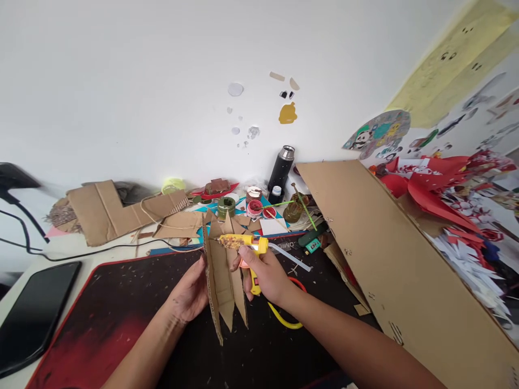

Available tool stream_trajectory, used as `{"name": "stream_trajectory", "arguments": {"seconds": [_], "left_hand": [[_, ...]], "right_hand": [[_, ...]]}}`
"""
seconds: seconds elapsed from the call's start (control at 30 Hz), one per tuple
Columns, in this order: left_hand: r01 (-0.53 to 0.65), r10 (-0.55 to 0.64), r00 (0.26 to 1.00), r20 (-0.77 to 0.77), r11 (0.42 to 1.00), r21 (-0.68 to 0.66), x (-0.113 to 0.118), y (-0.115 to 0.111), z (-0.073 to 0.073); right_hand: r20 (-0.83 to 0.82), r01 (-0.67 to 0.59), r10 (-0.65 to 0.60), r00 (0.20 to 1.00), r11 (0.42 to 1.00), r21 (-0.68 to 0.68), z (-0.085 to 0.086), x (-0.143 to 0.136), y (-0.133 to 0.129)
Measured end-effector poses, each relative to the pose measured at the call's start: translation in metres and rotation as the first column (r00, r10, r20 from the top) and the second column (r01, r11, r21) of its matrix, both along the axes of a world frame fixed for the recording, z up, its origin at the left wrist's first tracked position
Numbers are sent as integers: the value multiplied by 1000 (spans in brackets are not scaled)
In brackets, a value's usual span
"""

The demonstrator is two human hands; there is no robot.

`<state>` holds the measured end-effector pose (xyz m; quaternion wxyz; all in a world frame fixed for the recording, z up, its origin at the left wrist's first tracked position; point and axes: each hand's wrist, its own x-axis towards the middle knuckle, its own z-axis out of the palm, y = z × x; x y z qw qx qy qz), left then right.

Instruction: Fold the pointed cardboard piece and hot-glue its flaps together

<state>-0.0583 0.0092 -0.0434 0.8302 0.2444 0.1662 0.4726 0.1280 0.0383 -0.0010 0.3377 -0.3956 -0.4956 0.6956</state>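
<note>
A folded piece of brown cardboard (224, 275) with pointed ends stands upright in front of me. My left hand (191, 292) holds it from the left side, and the fingers behind its outer panel are partly hidden. In my right hand (267, 273) is a yellow hot glue gun (237, 241), gripped by its handle. The nozzle points left and meets or nearly meets the inside of the left panel; whether it touches I cannot tell. A translucent glue stick (292, 257) pokes out of the gun's back end. The gun's yellow cable (286, 322) loops beneath my right wrist.
A dark desk mat (121, 324) lies under my hands. Paint jars (226, 208), cardboard scraps (109, 213) and a black thermos (281, 167) line the wall. To the right leans a large cardboard sheet (389, 259). A black phone-like slab (38, 310) lies left, near a black cord.
</note>
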Motion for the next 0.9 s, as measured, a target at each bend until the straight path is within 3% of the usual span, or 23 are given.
{"name": "stream_trajectory", "arguments": {"seconds": [0.23, 0.4, 0.53, 0.9], "left_hand": [[-46, 47, 989, -140, 999, 12, -5, 1, -7], [-222, 213, 964, -162, 974, -44, -13, 8, -11], [-338, 331, 930, -162, 941, -15, -15, 10, -9], [-387, 370, 875, -312, 922, 9, -21, 6, -10]], "right_hand": [[3, 5, -5, 1000, 999, -34, -6, 5, 5], [-26, 14, -16, 1000, 998, -59, -8, 7, 4], [-25, -14, 13, 1000, 998, -58, -3, 8, 1], [-61, -71, 67, 996, 995, -72, 3, -5, -16]]}}
